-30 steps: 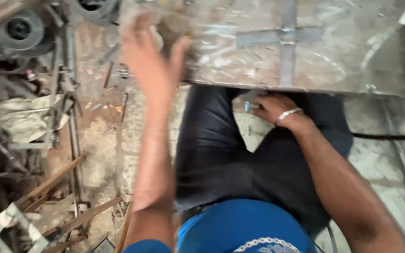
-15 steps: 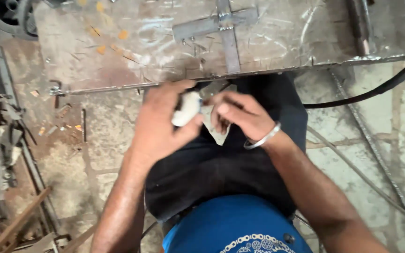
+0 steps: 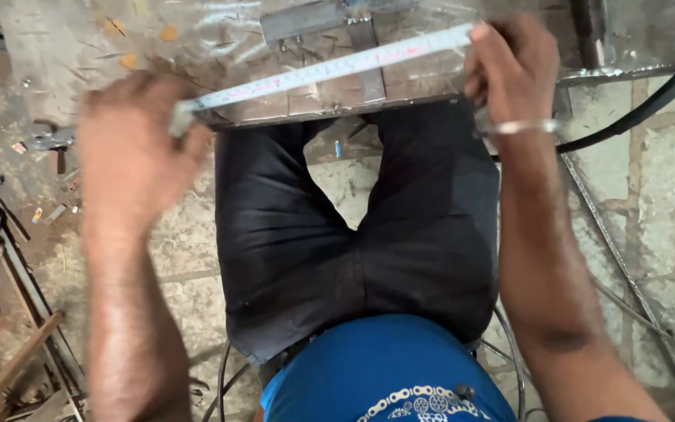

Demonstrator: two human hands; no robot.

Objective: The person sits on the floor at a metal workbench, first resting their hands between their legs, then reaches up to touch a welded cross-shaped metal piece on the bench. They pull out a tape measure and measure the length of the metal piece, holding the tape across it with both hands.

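Head view | we pinch tape [image 3: 330,69] at both ends: left hand [image 3: 130,152] upper left, right hand [image 3: 513,66] upper right | long axis across sheet [image 3: 220,47] edge

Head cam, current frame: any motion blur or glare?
Head view: left hand smeared by motion blur; right hand sharper; tape measure slightly soft, its markings unreadable; metal sheet shows bright glare patches; trousers evenly lit, no hard shadows.

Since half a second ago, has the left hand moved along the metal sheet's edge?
Yes. The left hand has moved out to the left of the near edge of the metal sheet, away from the right hand, with a measuring tape stretched between them.
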